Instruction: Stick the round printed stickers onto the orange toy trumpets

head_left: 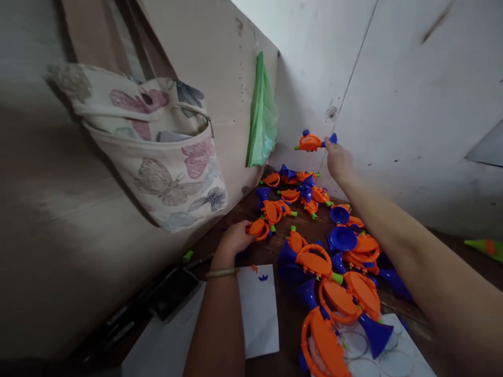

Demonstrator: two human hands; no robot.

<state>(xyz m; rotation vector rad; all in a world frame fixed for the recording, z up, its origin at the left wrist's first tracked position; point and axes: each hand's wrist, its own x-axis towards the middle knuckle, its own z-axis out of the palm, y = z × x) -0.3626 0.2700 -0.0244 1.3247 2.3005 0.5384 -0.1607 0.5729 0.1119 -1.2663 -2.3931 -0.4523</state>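
My right hand (337,159) is raised by the back wall, its fingers closed on the blue bell end of an orange toy trumpet (309,142) that hangs in the air above the pile. Lower down on the left, my left hand (237,240) grips another orange toy trumpet (258,229) at the pile's left edge. Many orange trumpets with blue bells and green mouthpieces (315,261) lie heaped on the dark table (259,254) between and below my arms.
A butterfly-print bag (168,183) hangs on the left wall, and a green plastic bag (261,120) in the corner. White paper (259,319) lies beside my left forearm, near a black object (175,293). A sheet with circles (387,356) is under the nearest trumpets. A green-orange item (487,248) lies far right.
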